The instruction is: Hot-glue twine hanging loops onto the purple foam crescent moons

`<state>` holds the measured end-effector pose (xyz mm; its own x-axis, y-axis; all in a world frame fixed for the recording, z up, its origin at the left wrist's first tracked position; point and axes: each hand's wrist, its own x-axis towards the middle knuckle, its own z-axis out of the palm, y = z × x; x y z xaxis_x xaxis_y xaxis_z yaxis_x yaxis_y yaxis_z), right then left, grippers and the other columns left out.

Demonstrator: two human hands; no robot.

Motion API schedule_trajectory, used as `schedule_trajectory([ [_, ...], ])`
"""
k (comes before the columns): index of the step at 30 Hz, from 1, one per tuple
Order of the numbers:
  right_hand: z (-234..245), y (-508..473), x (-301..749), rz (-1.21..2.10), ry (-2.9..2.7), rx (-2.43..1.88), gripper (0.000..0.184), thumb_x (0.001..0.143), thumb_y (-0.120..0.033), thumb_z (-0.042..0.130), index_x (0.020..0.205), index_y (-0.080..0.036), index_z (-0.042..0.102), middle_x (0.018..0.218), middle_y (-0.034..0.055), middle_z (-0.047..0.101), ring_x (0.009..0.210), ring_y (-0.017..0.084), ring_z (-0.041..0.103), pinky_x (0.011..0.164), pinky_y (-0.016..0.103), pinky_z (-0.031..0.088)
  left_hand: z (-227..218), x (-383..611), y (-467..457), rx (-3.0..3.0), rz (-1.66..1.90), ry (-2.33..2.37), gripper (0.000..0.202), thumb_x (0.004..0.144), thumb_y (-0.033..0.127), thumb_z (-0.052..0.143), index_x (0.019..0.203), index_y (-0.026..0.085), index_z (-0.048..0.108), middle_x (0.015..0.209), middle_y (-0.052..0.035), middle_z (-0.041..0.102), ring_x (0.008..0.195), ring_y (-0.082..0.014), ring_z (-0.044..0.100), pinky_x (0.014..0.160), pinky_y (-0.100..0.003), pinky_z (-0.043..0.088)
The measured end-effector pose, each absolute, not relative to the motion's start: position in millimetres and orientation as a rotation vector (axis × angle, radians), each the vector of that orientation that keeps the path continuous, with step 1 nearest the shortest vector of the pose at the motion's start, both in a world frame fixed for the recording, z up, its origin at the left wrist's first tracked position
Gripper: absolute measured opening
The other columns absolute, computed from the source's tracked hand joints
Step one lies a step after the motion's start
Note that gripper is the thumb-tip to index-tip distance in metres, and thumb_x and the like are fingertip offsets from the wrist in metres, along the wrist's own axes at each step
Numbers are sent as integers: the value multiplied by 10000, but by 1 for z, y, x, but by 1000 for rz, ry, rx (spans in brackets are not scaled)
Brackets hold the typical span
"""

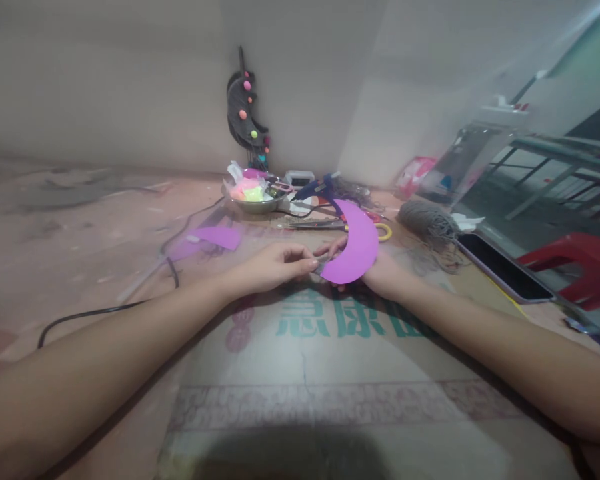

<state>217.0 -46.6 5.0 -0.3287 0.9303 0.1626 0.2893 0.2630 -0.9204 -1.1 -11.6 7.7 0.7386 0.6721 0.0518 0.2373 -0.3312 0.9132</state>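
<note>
While the left hand (pixel 283 268) pinches gray yarn (pixel 320 269) at the low tip of the purple paper moon (pixel 361 243) and the right hand (pixel 383 268) holds its back, hard tugs could bend it.

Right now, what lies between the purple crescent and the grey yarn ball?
In the head view, a yellow scissors handle, with something red beyond it.

Craft workspace (pixel 90 247), glue gun (pixel 314 189), scissors (pixel 325 225), grey yarn (pixel 425 221)
</note>
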Motion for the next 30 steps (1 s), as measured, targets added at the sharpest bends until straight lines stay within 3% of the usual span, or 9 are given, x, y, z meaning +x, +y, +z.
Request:
schedule_trajectory([
  [2, 4, -49, 215, 1266, -1677, -1165, 143, 855, -328, 559, 922, -203, 554, 807, 41, 708, 548, 157, 637, 526, 311, 527, 7, -1, -12, 1894, 518, 693, 326, 870, 462, 519, 760, 158, 558, 649, 20, 543, 549, -87, 470, 517, -208, 349],
  [4, 5, -49, 214, 1236, -1696, -1190, 163, 842, -340, 581, 910, -194, 555, 706, 20, 677, 549, 156, 625, 514, 288, 506, 7, -2, -11, 1909, 511, 686, 312, 875, 451, 517, 778, 157, 563, 649, 20, 540, 553, -87, 468, 526, -207, 354],
  [8, 7, -45, 213, 917, -1819, -1198, 163, 801, -317, 632, 826, -160, 599, 770, 28, 658, 645, 127, 590, 591, 255, 477, 6, -2, -11, 1960, 501, 657, 285, 884, 419, 514, 805, 154, 579, 660, 16, 557, 569, -88, 473, 547, -205, 362],
  [18, -4, -38, 212, 962, -1723, -1164, 153, 774, -318, 657, 805, -172, 622, 775, 25, 639, 660, 130, 575, 605, 259, 464, 4, 0, -13, 1945, 515, 643, 275, 868, 413, 542, 795, 154, 599, 698, 5, 576, 621, -100, 496, 568, -203, 380],
  [20, 0, -40, 211, 926, -1675, -1223, 145, 762, -243, 629, 891, -177, 620, 771, 25, 644, 639, 138, 584, 576, 262, 466, 3, 1, -12, 1900, 571, 682, 286, 869, 422, 539, 784, 153, 591, 663, 12, 550, 586, -92, 475, 540, -198, 365],
  [24, 5, -41, 215, 1006, -1453, -1220, 334, 738, -148, 524, 1065, -216, 537, 683, -27, 597, 501, 118, 535, 433, 226, 385, 4, 5, -13, 1786, 713, 814, 318, 872, 454, 534, 791, 150, 577, 584, 38, 469, 509, -76, 405, 480, -193, 310],
  [28, 5, -41, 220, 1078, -1407, -1067, 121, 812, -252, 515, 908, -195, 562, 679, -16, 571, 553, 116, 545, 519, 248, 452, 5, 5, -14, 1750, 782, 876, 333, 880, 455, 519, 742, 153, 547, 548, 52, 424, 478, -72, 374, 456, -194, 290],
  [30, 7, -43, 218, 1062, -1455, -1103, 183, 850, -365, 544, 843, -183, 562, 649, -15, 547, 544, 108, 517, 524, 245, 448, 3, 5, -14, 1761, 807, 879, 325, 880, 443, 521, 735, 153, 551, 556, 49, 436, 488, -74, 388, 464, -195, 302],
])
